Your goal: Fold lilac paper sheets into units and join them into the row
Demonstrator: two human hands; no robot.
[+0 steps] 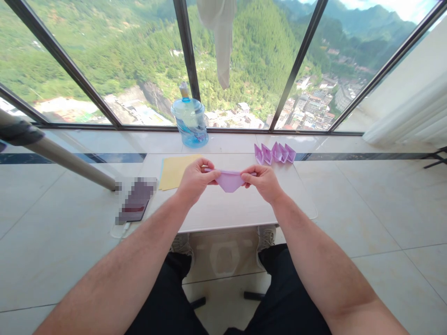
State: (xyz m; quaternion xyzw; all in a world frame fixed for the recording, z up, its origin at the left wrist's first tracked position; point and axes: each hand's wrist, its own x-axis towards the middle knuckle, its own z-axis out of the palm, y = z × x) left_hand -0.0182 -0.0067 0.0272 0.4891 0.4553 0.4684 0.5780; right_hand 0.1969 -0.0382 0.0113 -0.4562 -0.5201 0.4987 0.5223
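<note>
Between my two hands a folded piece of purple paper (pixel 229 181) is held up over the white table (pixel 226 214). My left hand (pixel 198 178) pinches its left end with thumb and fingers. The right end is pinched by my right hand (pixel 261 180) in the same way. The paper has a straight folded upper edge and narrows to a blunt point at the bottom. Beyond my right hand, a row of several folded purple paper pieces (pixel 275 153) stands at the table's far edge. Beside my left hand lie yellow paper sheets (pixel 172 174).
A blue water jug (pixel 190 122) stands on the ledge by the window. A blurred phone (pixel 137 200) with a white cable lies left of the table. A slanting pole (pixel 77 156) comes in from the left. My shoes (pixel 266 238) are under the table's near edge.
</note>
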